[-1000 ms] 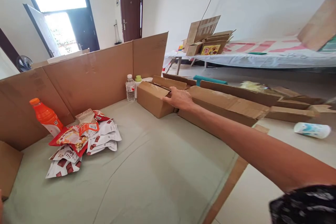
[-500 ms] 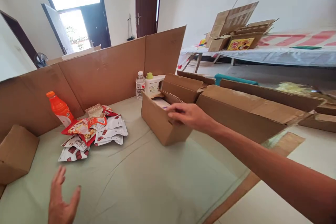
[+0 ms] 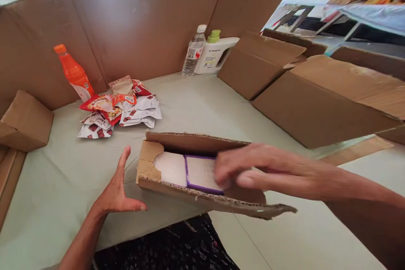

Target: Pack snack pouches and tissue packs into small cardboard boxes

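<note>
An open narrow cardboard box (image 3: 150, 160) lies close in front of me, its torn flap edge sticking out at the lower right. Inside it sit a white item (image 3: 172, 166) and, beside that, a whitish packet with purple edges (image 3: 202, 171). My right hand (image 3: 253, 168) is over the box's right end, fingers dipping toward the packet; motion blur smears the fingertips, and whether they grip anything does not show. My left hand (image 3: 122, 194) is just left of the box, empty, with thumb and fingers spread wide and apart from the cardboard.
Several snack bags (image 3: 126, 105) are piled at the left beside an orange bottle (image 3: 74, 74). A water bottle (image 3: 193, 57) and a white jug (image 3: 211, 57) stand against the cardboard wall (image 3: 152, 21). Large open cartons (image 3: 291, 105) line the right; a small box (image 3: 30, 120) is far left.
The narrow box has come from beside the large cartons to right in front of me and turned sideways. My right hand came along with it; my left hand moved right toward it. The view tilted down.
</note>
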`<state>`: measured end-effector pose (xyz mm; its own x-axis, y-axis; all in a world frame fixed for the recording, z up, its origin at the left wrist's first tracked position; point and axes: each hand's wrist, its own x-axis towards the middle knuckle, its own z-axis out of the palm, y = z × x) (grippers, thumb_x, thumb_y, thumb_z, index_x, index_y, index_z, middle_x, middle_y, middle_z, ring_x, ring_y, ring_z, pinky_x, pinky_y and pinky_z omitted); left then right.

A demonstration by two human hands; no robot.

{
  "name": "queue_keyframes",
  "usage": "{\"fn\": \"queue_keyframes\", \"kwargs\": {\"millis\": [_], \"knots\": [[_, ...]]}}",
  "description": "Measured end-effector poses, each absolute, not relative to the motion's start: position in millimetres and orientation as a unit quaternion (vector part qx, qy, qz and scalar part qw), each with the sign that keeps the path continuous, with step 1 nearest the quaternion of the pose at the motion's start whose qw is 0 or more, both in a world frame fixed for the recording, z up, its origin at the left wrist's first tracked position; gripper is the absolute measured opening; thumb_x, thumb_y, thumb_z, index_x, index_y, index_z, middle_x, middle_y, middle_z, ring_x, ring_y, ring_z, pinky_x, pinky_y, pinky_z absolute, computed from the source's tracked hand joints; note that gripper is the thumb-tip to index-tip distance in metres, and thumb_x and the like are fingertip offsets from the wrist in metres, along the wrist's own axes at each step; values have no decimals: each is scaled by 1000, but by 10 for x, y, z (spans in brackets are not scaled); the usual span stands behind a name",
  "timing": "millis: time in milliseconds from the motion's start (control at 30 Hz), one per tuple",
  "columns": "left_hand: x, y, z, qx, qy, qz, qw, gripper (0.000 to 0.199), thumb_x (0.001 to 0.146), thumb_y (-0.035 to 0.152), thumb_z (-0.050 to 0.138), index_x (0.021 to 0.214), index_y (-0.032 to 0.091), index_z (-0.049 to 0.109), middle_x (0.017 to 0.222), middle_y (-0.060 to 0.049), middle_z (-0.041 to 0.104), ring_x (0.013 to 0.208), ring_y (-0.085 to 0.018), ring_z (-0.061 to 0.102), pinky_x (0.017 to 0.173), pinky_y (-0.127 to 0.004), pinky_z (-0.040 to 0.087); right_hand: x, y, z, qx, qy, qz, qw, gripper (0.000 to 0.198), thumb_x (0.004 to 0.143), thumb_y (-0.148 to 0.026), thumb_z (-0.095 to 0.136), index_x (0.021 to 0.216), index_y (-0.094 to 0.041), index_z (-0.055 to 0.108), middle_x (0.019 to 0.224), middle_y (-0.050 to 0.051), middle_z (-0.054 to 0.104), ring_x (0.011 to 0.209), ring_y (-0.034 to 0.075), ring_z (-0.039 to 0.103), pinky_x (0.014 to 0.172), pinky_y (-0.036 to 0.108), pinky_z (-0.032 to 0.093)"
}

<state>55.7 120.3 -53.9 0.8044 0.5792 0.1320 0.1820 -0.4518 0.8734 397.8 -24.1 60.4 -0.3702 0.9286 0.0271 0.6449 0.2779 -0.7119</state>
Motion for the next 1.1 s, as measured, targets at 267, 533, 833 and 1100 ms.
{"fn": "queue_keyframes", "kwargs": {"millis": [267, 533, 833, 1100], "knots": [[1009, 1238, -612, 793, 174, 233, 536, 134, 67, 77, 76, 165, 17, 7, 167, -21, 28, 153, -43, 30, 125, -57, 26, 3519, 129, 208, -544, -814, 157, 130, 63, 91, -43, 62, 148, -16, 54, 148, 20, 57, 135, 38, 55, 111, 60, 45], [694, 1047, -576, 781, 220, 273, 516, 135, 61, 71, 85, 165, 22, 15, 165, -20, 31, 152, -45, 31, 123, -62, 28, 3562, 127, 626, -567, -740, 175, 318, 46, 84, -42, 69, 126, -26, 65, 118, 10, 73, 99, 29, 71, 79, 40, 61], [-187, 682, -339, 766, 363, 293, 443, 118, 69, 87, 67, 164, 31, 23, 162, -13, 42, 153, -45, 29, 123, -67, 26, 3799, 1111, 786, -620, -577, 222, 484, 47, 95, -64, 45, 132, -37, 57, 134, 4, 66, 120, 31, 63, 100, 54, 55], [-153, 595, -192, 751, 374, 295, 458, 122, 68, 89, 65, 164, 25, 24, 167, -15, 32, 153, -45, 31, 124, -61, 30, 3276, 272, 825, -399, -860, 214, 235, 25, 98, -27, 57, 116, -26, 74, 113, 6, 76, 103, 22, 72, 90, 35, 58]]}}
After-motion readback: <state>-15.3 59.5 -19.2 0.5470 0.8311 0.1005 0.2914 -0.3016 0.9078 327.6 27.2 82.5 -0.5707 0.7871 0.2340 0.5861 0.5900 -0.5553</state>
